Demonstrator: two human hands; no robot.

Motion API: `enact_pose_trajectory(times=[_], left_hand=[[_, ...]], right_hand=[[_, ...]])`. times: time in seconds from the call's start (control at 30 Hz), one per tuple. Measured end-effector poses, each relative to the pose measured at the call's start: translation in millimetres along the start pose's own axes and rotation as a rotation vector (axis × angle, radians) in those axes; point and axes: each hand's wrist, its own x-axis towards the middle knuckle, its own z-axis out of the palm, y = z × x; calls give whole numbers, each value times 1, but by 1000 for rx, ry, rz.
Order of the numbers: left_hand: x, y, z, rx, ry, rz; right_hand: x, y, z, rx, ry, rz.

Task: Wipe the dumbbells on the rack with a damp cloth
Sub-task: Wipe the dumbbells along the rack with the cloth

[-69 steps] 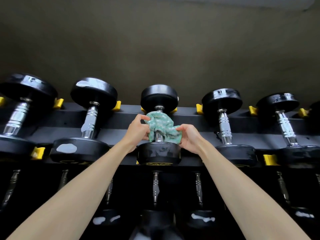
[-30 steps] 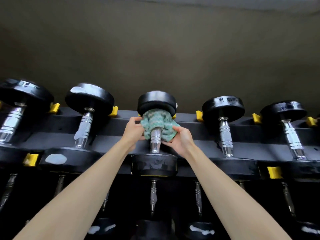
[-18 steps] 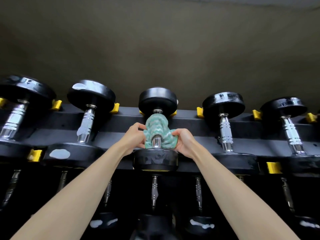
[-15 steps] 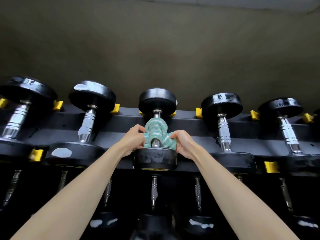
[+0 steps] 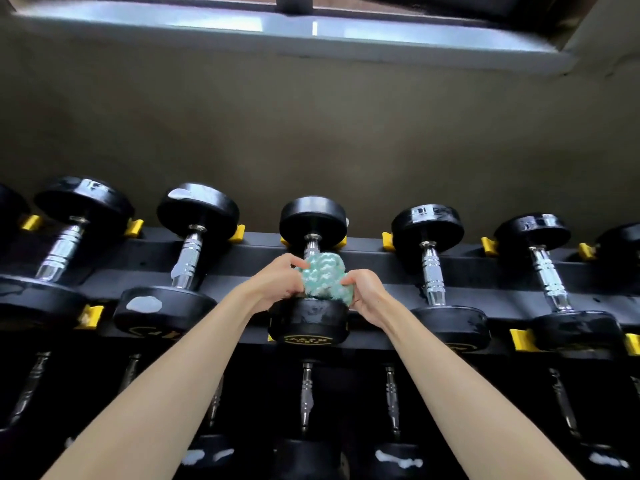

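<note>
A green cloth is wrapped round the chrome handle of the middle dumbbell on the top row of the black rack. My left hand grips the cloth's left side and my right hand grips its right side, both just above the dumbbell's near black head. The handle's upper end shows bare above the cloth; the rest of the handle is hidden by it.
Other black dumbbells with chrome handles sit left and right on the same row, between yellow stops. A lower row of dumbbells lies in shadow. A beige wall and a window ledge are behind.
The cloth slid up to the far head, then down the handle to the near head, with both hands holding it. The view has tilted up and shows the window ledge.
</note>
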Motion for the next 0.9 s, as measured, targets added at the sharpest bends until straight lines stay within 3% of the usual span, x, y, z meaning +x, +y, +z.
enact_pose_trajectory(times=[0.17, 0.27, 0.4, 0.53, 0.67, 0.83, 0.9], left_hand=[[-5, 10, -10, -114, -61, 69], [-6, 23, -20, -102, 0, 145], [-4, 37, -40, -95, 142, 243], [3, 49, -58, -85, 150, 313], [13, 61, -62, 59, 123, 352], [25, 68, -52, 133, -188, 299], [32, 71, -48, 156, -279, 288]], right_hand=[[-10, -2, -12, 277, -111, -2], [-11, -5, -20, 399, -130, -44], [-11, -20, -30, 545, 7, -166], [-6, -34, -40, 615, 176, -276], [9, -43, -40, 452, 328, -278], [46, -49, -37, 70, 517, -213], [57, -54, -32, -23, 520, -175]])
